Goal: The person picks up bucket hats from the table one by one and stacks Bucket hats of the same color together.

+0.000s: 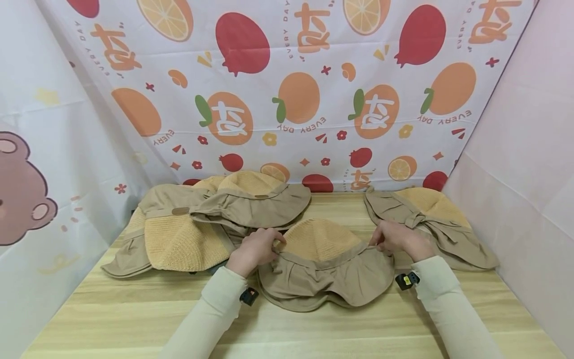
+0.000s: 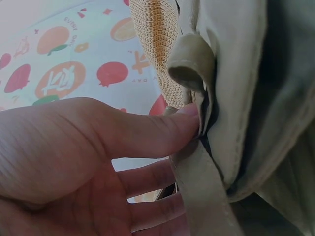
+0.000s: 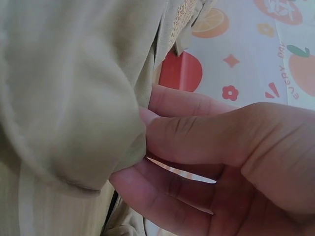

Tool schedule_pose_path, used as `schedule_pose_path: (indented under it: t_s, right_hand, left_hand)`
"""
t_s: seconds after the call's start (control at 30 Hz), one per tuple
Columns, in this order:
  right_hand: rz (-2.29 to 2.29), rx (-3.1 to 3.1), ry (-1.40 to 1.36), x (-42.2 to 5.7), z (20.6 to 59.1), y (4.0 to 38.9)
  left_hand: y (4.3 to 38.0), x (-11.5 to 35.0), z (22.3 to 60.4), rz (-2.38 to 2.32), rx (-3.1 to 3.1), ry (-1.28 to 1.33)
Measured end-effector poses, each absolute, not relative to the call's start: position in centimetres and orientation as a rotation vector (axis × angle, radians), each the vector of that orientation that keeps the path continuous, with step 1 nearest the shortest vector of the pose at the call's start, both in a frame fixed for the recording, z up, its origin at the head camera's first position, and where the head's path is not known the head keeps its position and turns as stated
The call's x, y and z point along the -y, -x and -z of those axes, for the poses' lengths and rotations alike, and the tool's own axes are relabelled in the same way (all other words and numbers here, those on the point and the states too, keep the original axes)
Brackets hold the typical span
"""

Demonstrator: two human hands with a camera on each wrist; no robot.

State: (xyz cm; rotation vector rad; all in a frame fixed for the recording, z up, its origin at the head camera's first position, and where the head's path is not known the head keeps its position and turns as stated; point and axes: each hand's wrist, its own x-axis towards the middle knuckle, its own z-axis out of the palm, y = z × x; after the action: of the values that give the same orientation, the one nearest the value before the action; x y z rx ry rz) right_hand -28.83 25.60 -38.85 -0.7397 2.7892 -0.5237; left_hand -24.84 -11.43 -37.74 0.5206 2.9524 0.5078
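A sun hat (image 1: 320, 269) with a yellow woven crown and a khaki ruffled fabric brim is held between both hands at the middle of the table. My left hand (image 1: 257, 249) pinches its left side; in the left wrist view the thumb presses the fabric near a looped khaki strap (image 2: 192, 61). On the hat's right side, my right hand (image 1: 396, 238) pinches the brim, and the right wrist view shows thumb and fingers gripping the khaki cloth (image 3: 93, 98). The brim faces me, and the crown points away.
Several similar hats (image 1: 188, 239) lie overlapping at the left back of the wooden table (image 1: 134, 319). Another hat (image 1: 430, 224) with a fabric bow lies at the right back. A fruit-print cloth (image 1: 300, 99) hangs behind, with pale cloth walls at both sides.
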Motion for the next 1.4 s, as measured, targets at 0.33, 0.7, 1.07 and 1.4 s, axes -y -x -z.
schedule_pose_path:
  t_s: [0.33,0.7,1.07,1.4]
  right_hand:
    - [0.511,-2.802,0.778,-25.4,38.7,28.8]
    - [0.523,-2.792,0.708,-25.5,38.8,28.5]
    - [0.515,-2.788,0.696,-25.4,38.8,28.4]
    - [0.523,-2.843,0.601,-28.0,36.5,27.9]
  left_hand:
    - [24.7,11.6,37.4,-0.489,-2.955,-0.519]
    - [24.7,11.4,37.5,-0.467,-2.948,-0.540]
    - [24.6,11.4,37.5,-0.457,-2.949,-0.564]
    - [24.4,11.8,35.6,-0.450,-2.981,-0.596]
